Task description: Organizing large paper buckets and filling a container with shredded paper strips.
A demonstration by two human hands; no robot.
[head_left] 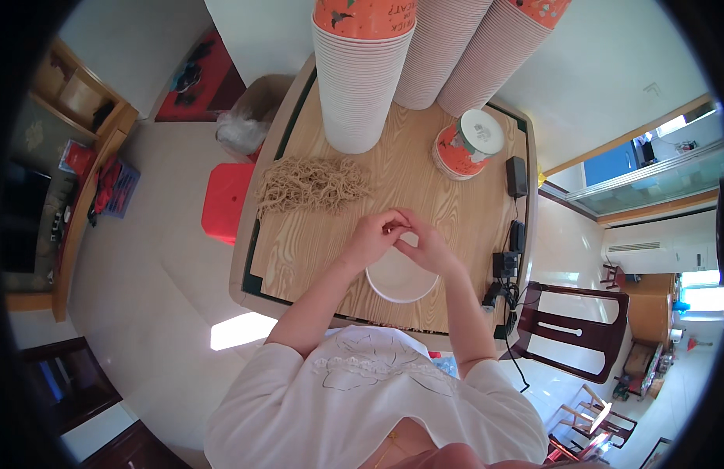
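A: What are the hands doing?

B: The left hand (371, 237) and right hand (424, 248) meet fingertip to fingertip, pinched on something too small to tell, perhaps a string.

A: And below them?

B: A white paper bowl (399, 280) sits right under the wrists, close, likely so both hands can work over it. It looks plain and round.

A: The strings (313, 185)?

B: A tan, tangled heap beyond the left hand, within reach. Stacks (360, 86) of bowls stand farther off.
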